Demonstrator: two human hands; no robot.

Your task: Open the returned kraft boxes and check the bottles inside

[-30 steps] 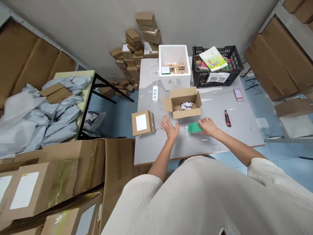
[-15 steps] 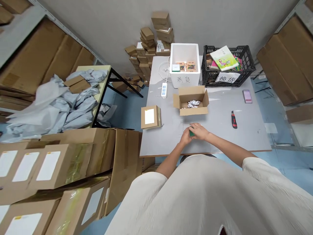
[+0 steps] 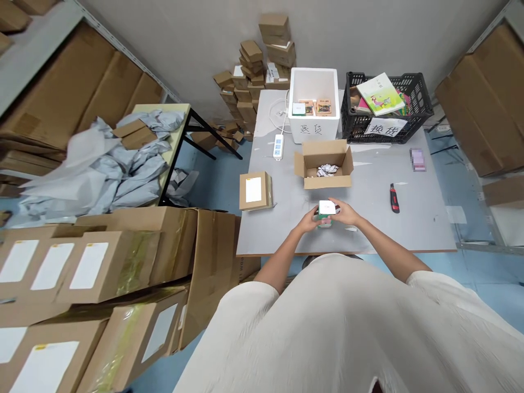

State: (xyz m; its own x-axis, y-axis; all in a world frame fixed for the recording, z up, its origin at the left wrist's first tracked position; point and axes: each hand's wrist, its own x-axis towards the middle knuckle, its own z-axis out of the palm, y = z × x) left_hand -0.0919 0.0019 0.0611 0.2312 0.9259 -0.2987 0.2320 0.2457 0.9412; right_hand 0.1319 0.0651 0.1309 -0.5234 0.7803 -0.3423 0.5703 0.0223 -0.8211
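A small green and white box [image 3: 326, 208] is held between my two hands above the near part of the grey table [image 3: 282, 229]. My left hand [image 3: 309, 220] grips its left side, and my right hand [image 3: 344, 213] grips its right side. The white top of the box faces up. Just beyond my hands stands an open cardboard box [image 3: 327, 180] with its flaps spread; crumpled paper [image 3: 327, 170] lies inside it. To the left sits a closed carton [image 3: 256, 191] with a white label.
At the back stand a white foam box [image 3: 314, 131] and a black crate [image 3: 388, 134] holding books. A red and black utility knife [image 3: 394, 199] lies at the right, a power strip [image 3: 278, 147] at the left. Stacked cartons [image 3: 139, 267] crowd my left side.
The small box was mostly covered by my hands; now its white top shows between them. My hands have moved a little apart. The view has shifted slightly.
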